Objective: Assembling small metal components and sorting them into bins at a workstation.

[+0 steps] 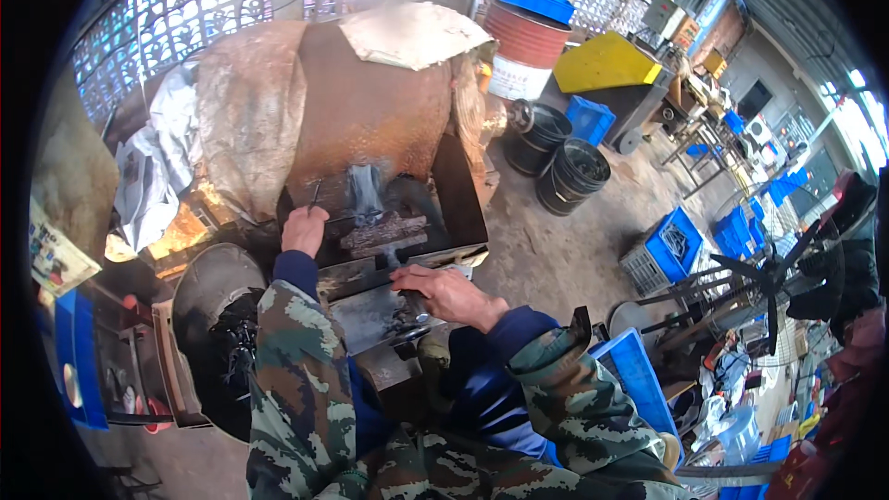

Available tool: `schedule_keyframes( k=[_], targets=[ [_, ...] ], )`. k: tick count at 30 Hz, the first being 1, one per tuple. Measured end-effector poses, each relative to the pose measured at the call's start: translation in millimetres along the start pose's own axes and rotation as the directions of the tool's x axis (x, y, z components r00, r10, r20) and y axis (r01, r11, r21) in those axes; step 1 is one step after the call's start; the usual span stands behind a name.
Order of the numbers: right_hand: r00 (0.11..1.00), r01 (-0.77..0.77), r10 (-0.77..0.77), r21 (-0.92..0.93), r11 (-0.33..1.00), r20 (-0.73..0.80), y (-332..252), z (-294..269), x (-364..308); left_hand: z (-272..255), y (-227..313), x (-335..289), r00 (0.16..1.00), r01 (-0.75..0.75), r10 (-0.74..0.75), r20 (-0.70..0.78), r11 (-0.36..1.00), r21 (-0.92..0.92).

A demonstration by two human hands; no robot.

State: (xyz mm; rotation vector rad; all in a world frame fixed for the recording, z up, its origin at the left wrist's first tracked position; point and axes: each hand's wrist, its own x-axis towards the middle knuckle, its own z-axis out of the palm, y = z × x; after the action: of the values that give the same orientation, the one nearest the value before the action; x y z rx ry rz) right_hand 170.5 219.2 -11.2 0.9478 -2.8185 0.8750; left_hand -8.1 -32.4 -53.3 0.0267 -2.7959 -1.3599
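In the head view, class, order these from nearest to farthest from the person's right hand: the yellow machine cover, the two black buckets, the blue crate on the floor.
From the right hand:
1. Two black buckets, up and right.
2. Blue crate, far right on the floor.
3. Yellow machine cover, at the back.

Colourful printed paper sheet [57, 255] at far left.

One view only — a wide fisheye camera worn on the person's head, looking steeply down and forward. Both sleeves enter from the lower edge, so the hands sit close, near the picture's centre. A rusty furnace [370, 111] fills the upper middle, just ahead. Toward the right rim the workshop floor [565, 250] curves away — bins and a fan [773, 282] lie farther off.
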Motion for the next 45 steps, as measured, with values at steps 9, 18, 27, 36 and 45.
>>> schedule_keyframes(
  k=[9, 18, 27, 36, 45],
  targets=[
    [0.815, -0.320, 0.552, 0.657, 0.683, -0.177, -13.6, -16.0, 70.3, 4.7, 10.4, 9.5, 0.930, -0.261, 0.170, -0.326, 0.929, -0.261],
    [0.642, -0.277, 0.662, 0.687, 0.671, -0.388, 27.4, -26.4, 168.0, 0.0, 29.5, 3.3, 0.956, -0.212, 0.166, -0.242, 0.961, -0.176],
    [0.599, -0.262, 0.642, 0.641, 0.721, -0.478, 64.3, -34.5, 216.9, 9.7, 48.9, 6.4, 0.956, -0.254, 0.173, -0.236, 0.891, -0.377],
    [0.607, -0.247, 0.619, 0.623, 0.742, -0.497, 69.3, -32.1, 221.1, 23.2, 42.6, 9.7, 0.972, -0.204, 0.136, -0.192, 0.894, -0.399],
    [0.639, -0.264, 0.609, 0.610, 0.747, -0.469, 68.9, -30.6, 221.6, 28.7, 29.4, 16.2, 0.974, -0.200, 0.148, -0.169, 0.913, -0.356]
  ],
)
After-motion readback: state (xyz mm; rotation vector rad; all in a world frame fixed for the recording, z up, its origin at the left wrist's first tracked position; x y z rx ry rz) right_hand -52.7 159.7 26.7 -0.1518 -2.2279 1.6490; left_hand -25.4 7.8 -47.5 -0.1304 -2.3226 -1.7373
